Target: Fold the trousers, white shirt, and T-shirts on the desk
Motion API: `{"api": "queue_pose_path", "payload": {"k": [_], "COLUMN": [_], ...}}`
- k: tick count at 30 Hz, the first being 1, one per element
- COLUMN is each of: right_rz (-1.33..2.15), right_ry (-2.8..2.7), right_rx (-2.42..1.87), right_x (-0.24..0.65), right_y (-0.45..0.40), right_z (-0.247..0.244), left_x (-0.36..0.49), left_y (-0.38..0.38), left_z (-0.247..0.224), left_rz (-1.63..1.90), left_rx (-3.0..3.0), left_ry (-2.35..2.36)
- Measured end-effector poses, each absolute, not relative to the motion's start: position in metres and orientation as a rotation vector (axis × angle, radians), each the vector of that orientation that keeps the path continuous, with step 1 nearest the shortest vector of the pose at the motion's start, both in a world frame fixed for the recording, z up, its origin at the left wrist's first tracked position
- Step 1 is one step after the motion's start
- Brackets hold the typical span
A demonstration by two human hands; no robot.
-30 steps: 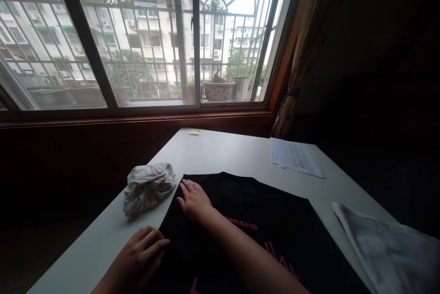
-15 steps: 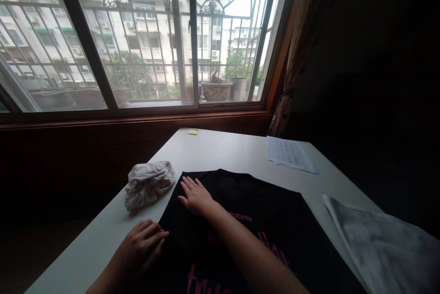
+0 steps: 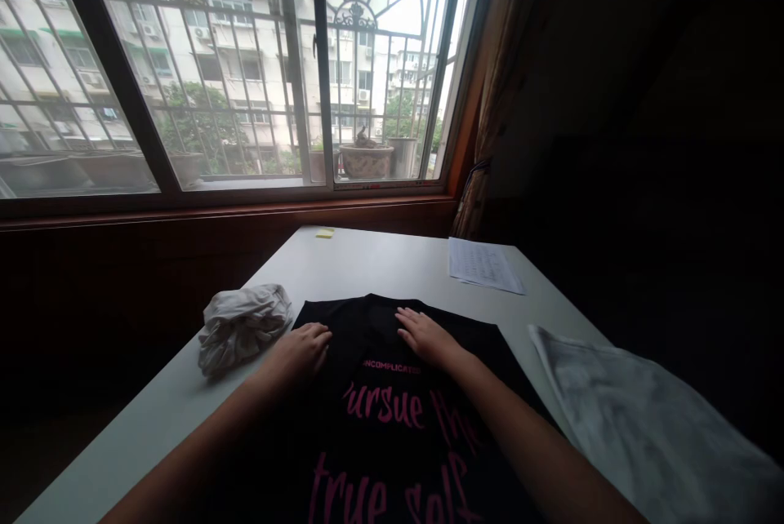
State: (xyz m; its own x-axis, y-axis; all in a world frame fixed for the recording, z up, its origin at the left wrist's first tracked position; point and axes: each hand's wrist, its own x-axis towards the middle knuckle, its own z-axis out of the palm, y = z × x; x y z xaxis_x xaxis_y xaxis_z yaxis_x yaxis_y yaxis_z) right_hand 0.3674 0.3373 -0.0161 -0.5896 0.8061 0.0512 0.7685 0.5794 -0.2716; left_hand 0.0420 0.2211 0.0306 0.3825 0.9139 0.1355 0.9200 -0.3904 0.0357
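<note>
At 6 o'clock on the white worktop [image 3: 367,267], the black shirt [image 3: 389,438] lies spread with its pink lettering now showing more fully, since the right hand [image 3: 427,336] has left the shirt's 11 o'clock corner for its 12 o'clock edge and the left hand [image 3: 300,351] has slid up towards that corner, leaving both at the top. The right fingers stretch out slightly parted, resting on the fabric and gripping nothing; the left fingers curl over it, whether pinching cannot be told.
</note>
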Motion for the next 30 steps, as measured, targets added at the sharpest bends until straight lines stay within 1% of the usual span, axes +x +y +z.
{"api": "queue_pose_path", "payload": {"k": [5,10,15,22,30], "right_rz": [0.282,0.228,0.181,0.116,-0.072], "right_ry": [-2.559,-2.485,-2.362,-2.372,-2.171], "right_rx": [-1.417,-1.376,-1.416,-1.413,-1.641], "right_x": [0.413,0.423,0.426,0.428,0.427], "right_y": [0.343,0.341,0.348,0.351,0.332], "right_z": [-0.024,-0.034,-0.038,-0.039,-0.029], "left_x": [0.061,0.050,0.043,0.044,0.045], "left_y": [0.294,0.322,0.327,0.333,0.314], "left_z": [-0.012,-0.034,-0.038,-0.040,-0.025], "left_rz": [-0.184,-0.199,-0.191,-0.197,-0.379], "left_rx": [-2.483,-2.446,-2.460,-2.446,-2.406], "left_ry": [-1.876,-1.968,-1.989,-2.009,-1.826]}}
